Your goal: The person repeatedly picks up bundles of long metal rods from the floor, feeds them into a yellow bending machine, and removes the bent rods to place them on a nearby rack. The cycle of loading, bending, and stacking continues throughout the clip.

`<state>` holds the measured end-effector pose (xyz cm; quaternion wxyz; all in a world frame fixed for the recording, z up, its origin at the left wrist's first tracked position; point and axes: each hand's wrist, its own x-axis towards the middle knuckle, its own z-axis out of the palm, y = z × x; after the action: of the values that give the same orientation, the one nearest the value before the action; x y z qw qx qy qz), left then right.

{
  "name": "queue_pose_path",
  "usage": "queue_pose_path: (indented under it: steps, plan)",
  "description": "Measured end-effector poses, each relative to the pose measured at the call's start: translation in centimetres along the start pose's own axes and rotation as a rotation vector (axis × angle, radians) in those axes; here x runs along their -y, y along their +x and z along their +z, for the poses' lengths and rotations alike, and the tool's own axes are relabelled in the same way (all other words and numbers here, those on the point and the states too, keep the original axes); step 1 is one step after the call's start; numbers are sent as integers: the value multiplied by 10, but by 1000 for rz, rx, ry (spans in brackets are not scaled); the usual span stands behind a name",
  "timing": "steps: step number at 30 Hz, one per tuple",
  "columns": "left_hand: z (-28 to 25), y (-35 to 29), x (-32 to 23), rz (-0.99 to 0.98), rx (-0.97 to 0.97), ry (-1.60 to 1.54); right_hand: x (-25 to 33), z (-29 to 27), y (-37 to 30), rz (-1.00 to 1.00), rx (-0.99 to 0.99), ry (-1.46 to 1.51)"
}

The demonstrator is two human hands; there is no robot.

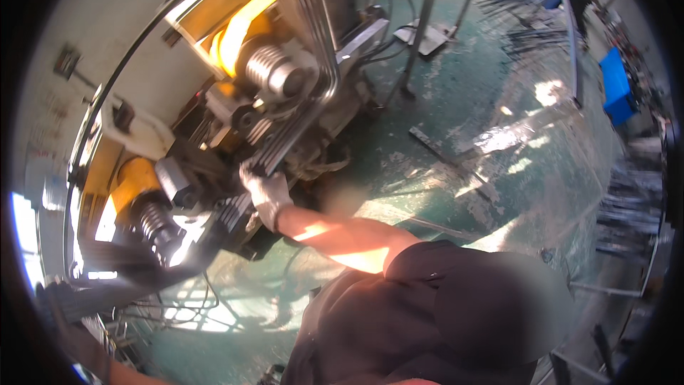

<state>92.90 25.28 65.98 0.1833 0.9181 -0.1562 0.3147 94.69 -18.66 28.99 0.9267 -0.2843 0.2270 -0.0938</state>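
A bundle of long, shiny metal bars [303,125] bends sharply beside the machine and runs down to the left. My right hand [267,194], in a pale work glove, is closed around the bars just below the bend. At the far left rim, my left hand [58,306] is dim and smeared by motion; it appears closed around the bars' lower end. Beside the bars, the yellow bending machine [139,182] has a ribbed metal spindle [271,71] and a second threaded one [158,227]. My dark-sleeved right arm and torso fill the lower middle.
A grey metal stand [420,39] is on the worn green floor [434,110]. A loose metal strip [445,153] lies there. Blue bins [616,85] and stacked metal pieces [630,203] line the right; more bars [531,25] lie at the back. Cables hang below the machine.
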Motion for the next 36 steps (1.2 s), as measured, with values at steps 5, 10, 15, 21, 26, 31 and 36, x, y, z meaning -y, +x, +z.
queue_pose_path:
  steps: [5, 10, 15, 21, 26, 31, 36]
  plan:
    - [57, -100, -29, -217, -205, -249, 51, -126, -73, -268, -185, -178]
    - [133, -218, -66, -438, -218, -659, 189, -298, -168, -318, -546, -328]
    - [232, -382, -98, -602, 186, -1422, 335, -409, -245, -806, -893, -597]
    - [404, -558, -285, -1732, 365, -1898, 516, -516, -299, -992, -1241, -1086]
    - [425, -587, -467, -1830, 787, -1587, 642, -596, -292, -868, -1241, -1195]
    - [442, -583, -591, -1661, 690, -1202, 710, -684, -259, -544, -1242, -1454]
    - [449, -538, -631, -1511, 560, -1222, 772, -723, -248, -558, -1308, -1726]
